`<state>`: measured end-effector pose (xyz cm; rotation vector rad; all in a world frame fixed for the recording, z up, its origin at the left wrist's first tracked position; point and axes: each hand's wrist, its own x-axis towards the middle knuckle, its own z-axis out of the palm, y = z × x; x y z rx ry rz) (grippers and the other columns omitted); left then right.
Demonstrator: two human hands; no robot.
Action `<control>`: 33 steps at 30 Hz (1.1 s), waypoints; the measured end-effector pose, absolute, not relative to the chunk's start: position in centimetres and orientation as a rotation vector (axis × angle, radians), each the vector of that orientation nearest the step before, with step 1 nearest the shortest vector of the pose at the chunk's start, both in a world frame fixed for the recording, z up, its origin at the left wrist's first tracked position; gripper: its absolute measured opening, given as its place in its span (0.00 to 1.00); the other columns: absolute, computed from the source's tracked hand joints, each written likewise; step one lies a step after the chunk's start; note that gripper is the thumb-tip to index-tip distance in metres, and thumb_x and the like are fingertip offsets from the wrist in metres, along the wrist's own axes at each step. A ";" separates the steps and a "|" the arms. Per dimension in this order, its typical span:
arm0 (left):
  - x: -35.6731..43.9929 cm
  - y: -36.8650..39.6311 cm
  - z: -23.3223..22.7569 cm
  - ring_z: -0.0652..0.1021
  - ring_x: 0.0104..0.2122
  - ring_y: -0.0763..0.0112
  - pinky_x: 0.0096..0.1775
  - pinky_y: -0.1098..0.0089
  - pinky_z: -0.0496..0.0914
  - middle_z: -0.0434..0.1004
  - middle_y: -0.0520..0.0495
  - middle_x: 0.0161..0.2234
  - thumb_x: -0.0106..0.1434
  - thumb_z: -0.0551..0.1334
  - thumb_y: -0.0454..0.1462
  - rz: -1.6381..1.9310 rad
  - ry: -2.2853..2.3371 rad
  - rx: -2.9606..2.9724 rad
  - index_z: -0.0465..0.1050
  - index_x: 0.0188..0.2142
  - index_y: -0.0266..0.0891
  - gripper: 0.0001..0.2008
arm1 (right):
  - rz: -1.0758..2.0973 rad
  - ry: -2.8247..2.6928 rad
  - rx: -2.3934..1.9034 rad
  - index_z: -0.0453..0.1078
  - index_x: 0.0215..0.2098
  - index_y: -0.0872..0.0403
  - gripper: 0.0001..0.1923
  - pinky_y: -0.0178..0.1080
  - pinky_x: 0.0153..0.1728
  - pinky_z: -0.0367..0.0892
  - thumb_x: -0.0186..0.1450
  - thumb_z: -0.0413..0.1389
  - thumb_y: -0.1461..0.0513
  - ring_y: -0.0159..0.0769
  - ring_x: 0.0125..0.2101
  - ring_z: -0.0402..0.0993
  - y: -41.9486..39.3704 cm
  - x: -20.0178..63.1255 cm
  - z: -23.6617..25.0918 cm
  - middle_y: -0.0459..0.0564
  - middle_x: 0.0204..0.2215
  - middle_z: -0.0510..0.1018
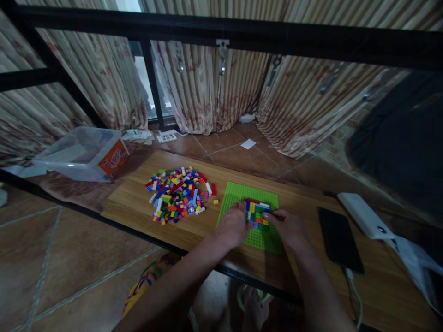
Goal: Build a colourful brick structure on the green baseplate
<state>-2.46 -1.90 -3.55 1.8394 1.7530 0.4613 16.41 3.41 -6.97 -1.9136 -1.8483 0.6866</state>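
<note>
A green baseplate [262, 241] lies on the wooden board, and on it sits a flat patch of colourful building bricks [256, 215] set side by side. My left hand [234, 224] rests at the patch's left edge, its fingers curled and partly hidden behind the hand. From the right, my right hand [288, 225] reaches in with thumb and forefinger close together on the patch's right side. Whatever is between those fingertips is too small to make out. Left of the baseplate is a heap of loose building bricks [178, 193] in many colours.
A clear plastic box [81, 152] with an orange label stands beyond the board's left end. A black phone [339, 237] with a white cable [356, 288] and a white oblong device [362, 214] lie on the right. A dark metal bar [221, 27] crosses above, before striped curtains.
</note>
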 end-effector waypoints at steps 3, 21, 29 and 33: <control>-2.6 -2.1 -3.2 0.76 0.47 0.60 0.50 0.66 0.69 0.74 0.38 0.49 0.61 0.59 0.36 0.477 1.745 1.856 0.61 0.56 0.35 0.24 | 0.662 -1.846 -1.916 0.77 0.29 0.53 0.21 0.39 0.28 0.63 0.54 0.58 0.44 0.40 0.26 0.76 3.5 16.6 -7.2 0.52 0.26 0.81; -14.1 2.2 -2.8 0.75 0.46 0.61 0.51 0.65 0.66 0.78 0.40 0.42 0.59 0.54 0.30 0.604 2.405 1.808 0.75 0.43 0.36 0.15 | 0.505 -1.943 -2.013 0.75 0.23 0.51 0.26 0.43 0.25 0.62 0.60 0.47 0.43 0.44 0.22 0.73 4.1 16.7 -5.6 0.54 0.21 0.79; -13.5 4.6 -5.2 0.66 0.55 0.55 0.55 0.55 0.60 0.72 0.44 0.54 0.60 0.55 0.31 0.626 2.333 2.008 0.72 0.51 0.41 0.20 | 0.530 -1.944 -2.062 0.75 0.31 0.52 0.24 0.42 0.30 0.63 0.62 0.46 0.45 0.45 0.29 0.75 3.9 15.9 -4.3 0.55 0.27 0.80; -12.2 4.5 -5.1 0.66 0.54 0.56 0.53 0.54 0.60 0.75 0.44 0.50 0.62 0.53 0.33 0.576 2.197 2.129 0.75 0.45 0.42 0.15 | 0.500 -1.878 -2.028 0.75 0.32 0.52 0.23 0.41 0.30 0.62 0.63 0.47 0.47 0.45 0.30 0.75 4.0 16.0 -4.0 0.54 0.28 0.80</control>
